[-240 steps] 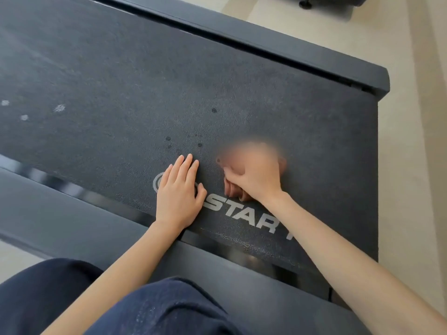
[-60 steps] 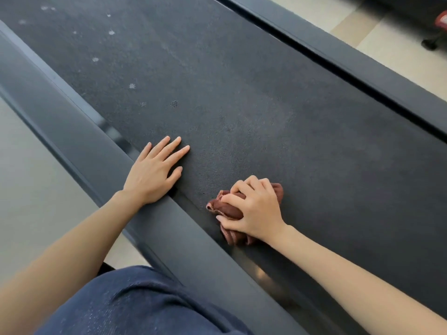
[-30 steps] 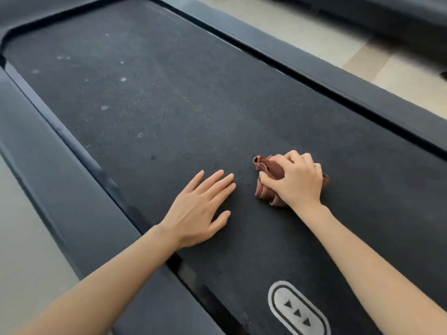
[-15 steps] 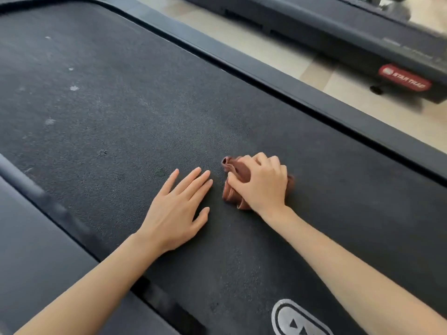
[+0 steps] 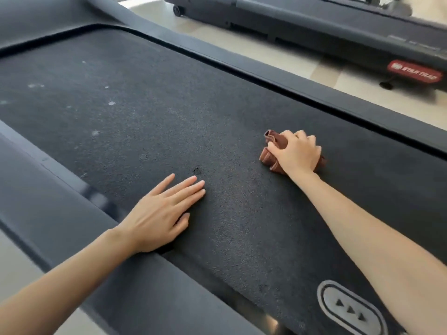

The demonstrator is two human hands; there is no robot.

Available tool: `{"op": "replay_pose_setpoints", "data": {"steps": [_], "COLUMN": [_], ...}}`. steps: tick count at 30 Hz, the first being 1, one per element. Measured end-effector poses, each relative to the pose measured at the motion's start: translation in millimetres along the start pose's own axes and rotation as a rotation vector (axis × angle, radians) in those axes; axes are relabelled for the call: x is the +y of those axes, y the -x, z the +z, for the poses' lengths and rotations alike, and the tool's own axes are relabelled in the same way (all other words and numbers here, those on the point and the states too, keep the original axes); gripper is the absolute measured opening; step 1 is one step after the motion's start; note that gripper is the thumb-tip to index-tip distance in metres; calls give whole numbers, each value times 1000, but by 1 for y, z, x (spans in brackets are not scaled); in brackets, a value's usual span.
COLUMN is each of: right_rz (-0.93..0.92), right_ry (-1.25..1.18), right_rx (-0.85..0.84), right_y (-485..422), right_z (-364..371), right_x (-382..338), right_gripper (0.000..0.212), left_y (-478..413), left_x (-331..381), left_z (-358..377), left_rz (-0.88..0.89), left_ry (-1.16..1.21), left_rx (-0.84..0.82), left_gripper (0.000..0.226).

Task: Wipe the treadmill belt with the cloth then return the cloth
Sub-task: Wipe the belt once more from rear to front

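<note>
The dark grey treadmill belt (image 5: pixel 150 97) fills most of the view, with pale specks at its far left and a small dark spot near the middle. A crumpled brown cloth (image 5: pixel 272 151) lies on the belt toward the far rail. My right hand (image 5: pixel 296 154) grips the cloth from above, fingers curled over it, pressing it onto the belt. My left hand (image 5: pixel 162 212) lies flat on the belt near the near rail, fingers straight and spread, holding nothing.
Grey side rails (image 5: pixel 48 209) run along both long edges of the belt. A white arrow logo (image 5: pixel 350 310) is printed on the belt at the lower right. A second treadmill (image 5: pixel 326 27) stands across a strip of pale floor beyond the far rail.
My right hand has slid the cloth away from my left hand, toward the far rail. The left hand stays flat on the belt. The view has lifted toward the neighbouring treadmill.
</note>
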State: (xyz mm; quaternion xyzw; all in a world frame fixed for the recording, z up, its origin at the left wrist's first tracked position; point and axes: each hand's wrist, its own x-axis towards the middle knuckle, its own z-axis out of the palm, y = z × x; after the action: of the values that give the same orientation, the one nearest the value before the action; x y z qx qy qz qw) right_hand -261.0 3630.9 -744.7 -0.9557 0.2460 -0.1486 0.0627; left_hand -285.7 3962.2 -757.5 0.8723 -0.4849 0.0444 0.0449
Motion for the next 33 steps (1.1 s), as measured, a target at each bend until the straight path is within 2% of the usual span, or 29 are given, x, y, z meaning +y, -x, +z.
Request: {"op": "replay_pose_setpoints", "data": {"steps": [4, 10, 14, 18, 21, 25, 30, 33], "right_rz": [21, -253, -345, -331, -256, -176, -197, -219], "right_ry": [61, -21, -86, -100, -83, -60, -64, -64], "right_rx": [19, 97, 80, 16, 54, 121, 135, 142], "right_y": [14, 106, 168, 221, 254, 247, 194, 172], "right_z": [1, -14, -32, -56, -66, -60, -29, -20], "right_x": [-9, -29, -22, -2, 7, -16, -84, -101], "right_gripper": [46, 50, 39, 33, 30, 30, 31, 33], "left_y": [-3, -2, -3, -13, -26, -28, -20, 4], "left_x": [0, -5, -8, -8, -4, -3, -26, -46], "left_z": [-1, 8, 12, 17, 21, 26, 11, 0], "left_rz": [138, 148, 160, 209, 232, 229, 375, 324], "left_ry": [47, 147, 168, 194, 204, 206, 264, 276], "left_rx": [-17, -3, 17, 25, 53, 65, 28, 73], "left_gripper": [52, 53, 55, 57, 57, 58, 53, 48]}}
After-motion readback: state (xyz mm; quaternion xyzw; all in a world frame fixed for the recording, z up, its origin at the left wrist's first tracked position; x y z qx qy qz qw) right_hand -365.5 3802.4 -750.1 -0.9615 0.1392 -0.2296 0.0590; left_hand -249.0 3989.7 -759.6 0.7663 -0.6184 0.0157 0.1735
